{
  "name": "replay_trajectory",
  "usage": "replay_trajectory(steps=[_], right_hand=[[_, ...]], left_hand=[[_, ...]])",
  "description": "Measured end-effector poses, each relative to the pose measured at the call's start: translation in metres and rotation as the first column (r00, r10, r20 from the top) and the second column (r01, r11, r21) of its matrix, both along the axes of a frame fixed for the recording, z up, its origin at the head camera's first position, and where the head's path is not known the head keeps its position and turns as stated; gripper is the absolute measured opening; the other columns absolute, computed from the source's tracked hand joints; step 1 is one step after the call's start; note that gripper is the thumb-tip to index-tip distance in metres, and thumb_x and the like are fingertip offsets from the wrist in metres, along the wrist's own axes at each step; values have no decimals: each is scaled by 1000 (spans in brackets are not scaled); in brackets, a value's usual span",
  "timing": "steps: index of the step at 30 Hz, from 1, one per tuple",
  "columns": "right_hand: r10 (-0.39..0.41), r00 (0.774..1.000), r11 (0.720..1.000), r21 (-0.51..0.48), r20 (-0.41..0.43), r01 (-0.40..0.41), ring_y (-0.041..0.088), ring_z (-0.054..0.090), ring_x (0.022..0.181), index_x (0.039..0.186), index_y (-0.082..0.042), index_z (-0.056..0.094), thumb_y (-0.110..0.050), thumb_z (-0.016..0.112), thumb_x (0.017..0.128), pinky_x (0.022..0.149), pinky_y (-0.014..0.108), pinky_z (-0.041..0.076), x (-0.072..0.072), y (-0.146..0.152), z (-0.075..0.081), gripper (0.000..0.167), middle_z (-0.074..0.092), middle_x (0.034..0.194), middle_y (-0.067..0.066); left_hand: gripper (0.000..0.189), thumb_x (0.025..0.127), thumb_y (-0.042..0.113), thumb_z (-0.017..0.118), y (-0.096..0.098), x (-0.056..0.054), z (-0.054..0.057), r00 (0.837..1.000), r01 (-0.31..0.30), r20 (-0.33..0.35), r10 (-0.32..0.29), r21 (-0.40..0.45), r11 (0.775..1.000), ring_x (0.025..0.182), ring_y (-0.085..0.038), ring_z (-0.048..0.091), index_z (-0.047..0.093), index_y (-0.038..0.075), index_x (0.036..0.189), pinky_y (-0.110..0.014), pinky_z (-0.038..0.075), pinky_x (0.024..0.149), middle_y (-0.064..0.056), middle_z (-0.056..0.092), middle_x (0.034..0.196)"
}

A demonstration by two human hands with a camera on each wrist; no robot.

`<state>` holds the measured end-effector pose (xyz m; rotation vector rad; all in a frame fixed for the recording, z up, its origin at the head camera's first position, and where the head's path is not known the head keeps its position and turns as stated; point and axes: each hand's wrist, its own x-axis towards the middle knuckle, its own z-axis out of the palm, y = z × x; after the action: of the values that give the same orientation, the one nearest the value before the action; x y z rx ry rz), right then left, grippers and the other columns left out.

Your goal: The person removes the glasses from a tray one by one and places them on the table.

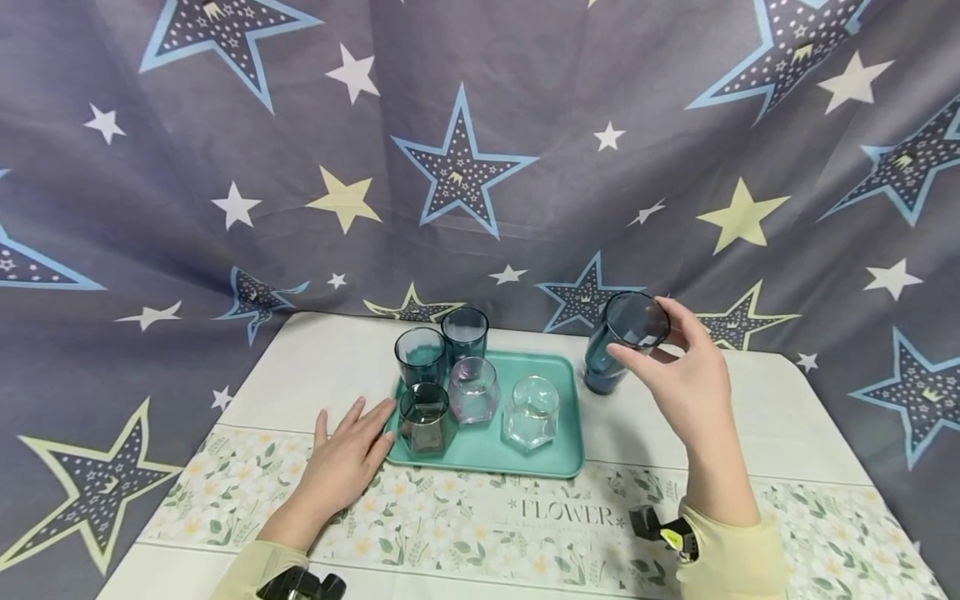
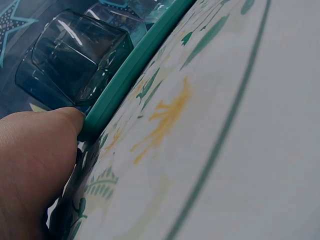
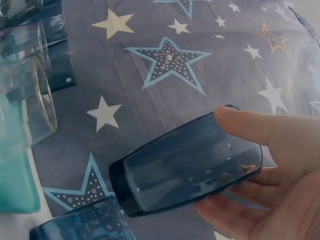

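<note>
My right hand (image 1: 693,379) holds a tall blue glass (image 3: 187,162) near its rim, thumb on one side and fingers on the other. The glass tilts to the right of the tray. Below its base, the right wrist view shows part of another blue glass (image 3: 82,222). My left hand (image 1: 345,458) lies with extended fingers at the left edge of a teal tray (image 1: 480,462). On the tray stand a dark grey glass (image 1: 426,421), a pale purple glass (image 1: 474,392) and a clear faceted glass (image 1: 531,414). Two blue glasses, one (image 1: 420,354) nearer and one (image 1: 466,329) farther, stand at the back left.
A white table (image 1: 341,350) with a flower-printed band (image 1: 465,525) carries the tray. Behind it hangs a grey-blue cloth (image 1: 540,208) with stars, reaching the table's back edge.
</note>
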<state>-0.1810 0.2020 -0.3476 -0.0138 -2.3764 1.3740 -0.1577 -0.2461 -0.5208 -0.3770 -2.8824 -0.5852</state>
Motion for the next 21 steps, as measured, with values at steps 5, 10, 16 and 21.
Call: replay_trajectory(steps=[5, 10, 16, 21], right_hand=[[-18, 999, 1000, 7, 27, 18, 25, 62, 129, 168, -19, 50, -28, 96, 91, 99, 25, 58, -3, 7, -4, 90, 63, 144, 13], [-49, 998, 999, 10, 32, 49, 28, 62, 130, 168, -19, 50, -30, 96, 91, 96, 19, 56, -4, 12, -6, 90, 64, 143, 14], [-80, 997, 997, 14, 16, 80, 25, 62, 127, 165, -17, 54, -31, 96, 91, 95, 16, 55, -4, 18, -3, 87, 65, 138, 13], [-123, 992, 992, 21, 11, 123, 21, 62, 124, 164, -18, 55, -30, 96, 90, 91, 13, 54, -4, 24, 0, 86, 65, 141, 11]], left_hand=[[55, 118, 38, 54, 0, 0, 1, 1000, 1, -2, -1, -1, 1000, 161, -41, 36, 50, 17, 169, -81, 2, 124, -4, 53, 168], [55, 118, 38, 55, 1, 0, 1, 1000, 2, 2, -2, 1, 1000, 162, -41, 36, 50, 17, 169, -81, 2, 124, -4, 53, 168], [55, 118, 38, 54, 0, 0, 1, 1000, 0, 6, 0, 5, 1000, 162, -41, 36, 49, 18, 169, -81, 2, 124, -3, 52, 168], [55, 118, 37, 55, 0, 0, 0, 1000, -3, 4, 3, 1, 1000, 161, -41, 36, 49, 18, 169, -81, 2, 124, -4, 53, 168]])
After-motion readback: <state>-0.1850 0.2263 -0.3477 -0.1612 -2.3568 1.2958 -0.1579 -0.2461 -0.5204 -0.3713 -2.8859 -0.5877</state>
